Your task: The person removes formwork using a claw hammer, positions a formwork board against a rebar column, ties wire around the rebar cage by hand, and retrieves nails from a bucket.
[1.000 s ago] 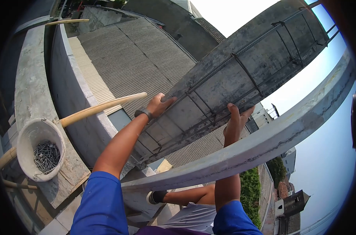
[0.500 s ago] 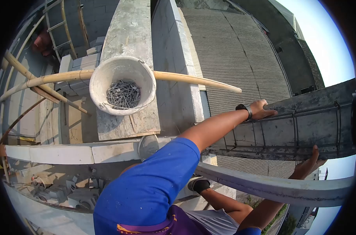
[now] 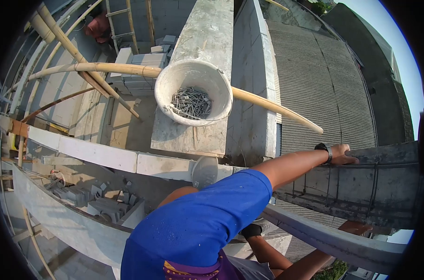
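Note:
A long grey board [image 3: 393, 184], stained with concrete, stands on edge at the right, with thin steel rebar [image 3: 375, 186] running along its face. My left hand [image 3: 343, 155], wearing a black watch at the wrist, grips the board's upper edge. Low at the right, my right hand [image 3: 356, 227] is at the board's lower edge, its fingers in shadow and mostly hidden. A whitish bucket [image 3: 193, 70] of loose nails [image 3: 191, 103] stands on a plank [image 3: 202, 35] to the left of the hands.
A bamboo pole [image 3: 277, 111] crosses behind the bucket. Pale block walls [image 3: 104, 154] drop to a lower floor with stacked blocks [image 3: 146, 60]. A person in red [image 3: 98, 29] is below at upper left. Beyond the wall lies a corrugated roof [image 3: 314, 70]. A grey beam [image 3: 333, 235] runs beneath the board.
The view has swung, shifting the bucket and plank rightward in the picture. The board and both hands sit lower in view. The right hand is now more hidden under the board.

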`<action>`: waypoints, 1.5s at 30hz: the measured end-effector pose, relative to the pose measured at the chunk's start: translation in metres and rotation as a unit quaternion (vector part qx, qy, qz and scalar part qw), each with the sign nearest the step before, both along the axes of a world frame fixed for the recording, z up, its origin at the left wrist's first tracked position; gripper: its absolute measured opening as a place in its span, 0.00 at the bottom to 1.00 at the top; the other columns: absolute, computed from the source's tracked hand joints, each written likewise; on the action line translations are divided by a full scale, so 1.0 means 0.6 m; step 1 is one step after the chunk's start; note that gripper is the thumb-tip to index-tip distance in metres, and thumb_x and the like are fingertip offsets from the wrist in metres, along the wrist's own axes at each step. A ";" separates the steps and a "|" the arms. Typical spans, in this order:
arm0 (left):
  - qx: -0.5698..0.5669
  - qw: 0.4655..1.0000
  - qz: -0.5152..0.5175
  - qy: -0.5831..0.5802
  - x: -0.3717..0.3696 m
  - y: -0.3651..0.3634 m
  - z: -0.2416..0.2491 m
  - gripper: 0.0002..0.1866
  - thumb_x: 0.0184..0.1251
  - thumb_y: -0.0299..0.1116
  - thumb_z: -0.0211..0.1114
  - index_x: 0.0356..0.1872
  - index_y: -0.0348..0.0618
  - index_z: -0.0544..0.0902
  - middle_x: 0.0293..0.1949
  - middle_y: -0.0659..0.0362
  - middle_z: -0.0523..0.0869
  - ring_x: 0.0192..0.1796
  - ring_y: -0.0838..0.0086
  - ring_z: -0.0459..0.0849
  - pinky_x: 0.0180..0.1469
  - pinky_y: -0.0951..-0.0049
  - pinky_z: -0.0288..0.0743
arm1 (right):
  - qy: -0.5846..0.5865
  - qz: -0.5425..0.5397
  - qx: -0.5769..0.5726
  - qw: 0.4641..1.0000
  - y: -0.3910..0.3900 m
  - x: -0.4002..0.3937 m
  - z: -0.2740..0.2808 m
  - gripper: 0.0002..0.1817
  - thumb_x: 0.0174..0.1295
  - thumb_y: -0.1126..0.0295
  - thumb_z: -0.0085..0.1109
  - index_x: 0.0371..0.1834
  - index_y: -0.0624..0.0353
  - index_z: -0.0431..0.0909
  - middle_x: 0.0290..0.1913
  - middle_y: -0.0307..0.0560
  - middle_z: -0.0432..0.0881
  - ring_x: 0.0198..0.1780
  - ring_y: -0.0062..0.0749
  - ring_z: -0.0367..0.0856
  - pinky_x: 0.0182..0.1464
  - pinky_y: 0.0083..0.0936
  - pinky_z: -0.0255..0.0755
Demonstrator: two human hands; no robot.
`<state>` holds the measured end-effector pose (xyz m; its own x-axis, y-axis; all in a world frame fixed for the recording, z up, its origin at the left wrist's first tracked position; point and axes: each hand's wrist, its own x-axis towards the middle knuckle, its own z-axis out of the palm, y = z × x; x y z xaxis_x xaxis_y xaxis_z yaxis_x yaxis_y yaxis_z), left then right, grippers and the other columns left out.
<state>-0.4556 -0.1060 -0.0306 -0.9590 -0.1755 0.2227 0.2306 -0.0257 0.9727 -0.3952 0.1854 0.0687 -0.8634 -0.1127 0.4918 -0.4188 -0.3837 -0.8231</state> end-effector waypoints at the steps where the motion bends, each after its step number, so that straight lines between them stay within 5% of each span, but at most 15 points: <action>1: -0.001 1.000 0.003 0.001 0.002 0.000 0.002 0.51 0.56 0.74 0.69 0.61 0.29 0.79 0.59 0.39 0.84 0.62 0.53 0.84 0.63 0.61 0.77 | -0.016 0.036 -0.008 0.999 0.003 -0.003 -0.006 0.37 0.80 0.45 0.45 0.79 0.63 0.61 0.75 0.59 0.70 0.72 0.39 0.73 0.74 0.37 0.67; 3: 0.004 1.000 0.002 0.001 0.005 -0.001 0.003 0.49 0.57 0.74 0.68 0.59 0.31 0.81 0.56 0.41 0.85 0.60 0.55 0.85 0.61 0.61 0.78 | -0.037 0.082 -0.015 0.996 0.016 -0.009 -0.014 0.34 0.83 0.45 0.40 0.78 0.62 0.64 0.74 0.56 0.73 0.70 0.36 0.75 0.74 0.34 0.67; 12: 0.061 0.997 -0.010 -0.039 0.022 -0.011 -0.001 0.37 0.68 0.74 0.60 0.45 0.42 0.79 0.33 0.58 0.83 0.37 0.73 0.83 0.41 0.70 0.79 | -0.074 0.078 -0.043 0.993 0.046 -0.061 -0.033 0.34 0.79 0.46 0.47 0.77 0.61 0.65 0.73 0.54 0.73 0.71 0.41 0.73 0.74 0.42 0.66; 17: -0.018 0.998 0.008 -0.059 0.072 -0.075 -0.043 0.52 0.69 0.79 0.50 0.60 0.29 0.77 0.52 0.41 0.84 0.61 0.57 0.83 0.67 0.61 0.73 | -0.102 0.090 -0.049 0.989 0.060 -0.079 -0.061 0.33 0.78 0.48 0.49 0.77 0.60 0.66 0.73 0.53 0.73 0.71 0.44 0.73 0.73 0.44 0.66; 21: -0.076 0.975 -0.025 -0.207 0.146 -0.165 -0.100 0.40 0.68 0.71 0.62 0.57 0.40 0.80 0.53 0.53 0.84 0.52 0.71 0.85 0.46 0.73 0.79 | -0.114 0.104 -0.063 0.986 0.063 -0.088 -0.075 0.32 0.77 0.50 0.50 0.76 0.59 0.66 0.73 0.53 0.73 0.70 0.46 0.72 0.73 0.46 0.66; 22: -0.100 0.981 0.012 -0.165 0.189 -0.173 -0.114 0.39 0.66 0.68 0.67 0.49 0.33 0.84 0.37 0.56 0.86 0.35 0.74 0.84 0.39 0.71 0.80 | -0.110 0.107 -0.060 0.986 0.061 -0.089 -0.076 0.32 0.77 0.50 0.51 0.76 0.59 0.66 0.73 0.53 0.73 0.70 0.46 0.72 0.73 0.47 0.66; 24: -0.219 0.932 -0.031 -0.288 0.226 -0.200 -0.179 0.35 0.68 0.65 0.66 0.54 0.38 0.86 0.46 0.55 0.90 0.40 0.73 0.87 0.41 0.71 0.80 | -0.049 0.201 -0.015 0.978 0.064 -0.102 -0.081 0.32 0.76 0.52 0.55 0.78 0.57 0.65 0.74 0.50 0.72 0.72 0.45 0.72 0.72 0.46 0.67; 25: -0.257 0.886 -0.104 -0.371 0.257 -0.201 -0.184 0.32 0.70 0.63 0.65 0.51 0.39 0.84 0.44 0.54 0.90 0.47 0.68 0.91 0.44 0.68 0.82 | -0.047 0.105 0.006 0.993 0.039 -0.082 -0.068 0.36 0.76 0.47 0.55 0.76 0.64 0.66 0.76 0.49 0.70 0.76 0.47 0.67 0.77 0.42 0.58; 29: -0.267 0.760 -0.167 -0.569 0.325 -0.155 -0.351 0.37 0.70 0.66 0.62 0.56 0.35 0.85 0.45 0.48 0.91 0.34 0.65 0.87 0.36 0.63 0.81 | -0.073 0.036 -0.001 0.997 -0.002 -0.037 -0.034 0.38 0.76 0.48 0.56 0.78 0.66 0.61 0.76 0.54 0.68 0.76 0.44 0.66 0.76 0.43 0.59; 33: -0.315 0.783 -0.002 -0.536 0.374 -0.070 -0.386 0.30 0.73 0.58 0.64 0.52 0.34 0.88 0.41 0.49 0.93 0.40 0.62 0.91 0.41 0.61 0.83 | -0.059 0.055 0.025 0.996 -0.015 -0.012 -0.017 0.43 0.75 0.47 0.58 0.79 0.70 0.56 0.78 0.58 0.64 0.78 0.45 0.63 0.79 0.43 0.54; 36: -0.028 0.870 0.045 -0.490 0.347 -0.073 -0.501 0.28 0.76 0.52 0.61 0.58 0.33 0.86 0.52 0.46 0.91 0.47 0.57 0.92 0.51 0.59 0.84 | -0.098 0.051 0.003 0.994 -0.017 -0.010 -0.014 0.35 0.79 0.54 0.53 0.81 0.64 0.58 0.79 0.49 0.66 0.77 0.43 0.64 0.78 0.41 0.56; 37: 0.052 0.895 0.048 -0.441 0.327 -0.082 -0.560 0.22 0.78 0.46 0.59 0.56 0.38 0.86 0.51 0.50 0.91 0.46 0.61 0.91 0.50 0.59 0.83 | -0.104 0.015 0.003 0.994 -0.017 -0.014 -0.020 0.41 0.78 0.52 0.55 0.83 0.66 0.52 0.83 0.52 0.57 0.81 0.46 0.57 0.81 0.41 0.51; 40: 0.158 0.927 0.026 -0.339 0.308 -0.101 -0.501 0.16 0.80 0.42 0.57 0.51 0.42 0.85 0.45 0.56 0.91 0.42 0.66 0.90 0.48 0.59 0.82 | -0.094 -0.026 0.040 0.994 -0.015 -0.022 -0.030 0.49 0.75 0.50 0.58 0.85 0.66 0.43 0.87 0.55 0.44 0.86 0.47 0.46 0.83 0.41 0.45; 41: 0.206 0.917 0.031 -0.339 0.309 -0.099 -0.467 0.14 0.80 0.42 0.57 0.50 0.44 0.85 0.43 0.57 0.90 0.41 0.67 0.89 0.46 0.60 0.82 | -0.072 -0.026 0.075 0.994 -0.020 -0.019 -0.029 0.64 0.65 0.34 0.62 0.83 0.75 0.39 0.86 0.67 0.35 0.87 0.48 0.22 0.84 0.46 0.21; 45: 0.253 0.918 0.030 -0.304 0.327 -0.092 -0.345 0.12 0.80 0.40 0.57 0.50 0.46 0.84 0.42 0.59 0.89 0.39 0.69 0.89 0.45 0.62 0.83 | -0.071 -0.050 0.111 0.990 -0.028 0.005 -0.013 0.63 0.63 0.33 0.62 0.81 0.78 0.45 0.86 0.68 0.38 0.88 0.49 0.25 0.84 0.46 0.21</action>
<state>-0.2596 -0.1614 -0.2374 -0.8648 -0.1649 -0.4743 -0.3346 -0.5152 0.7891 -0.3921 0.1684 0.0611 -0.9345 -0.1157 0.3366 -0.3188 -0.1486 -0.9361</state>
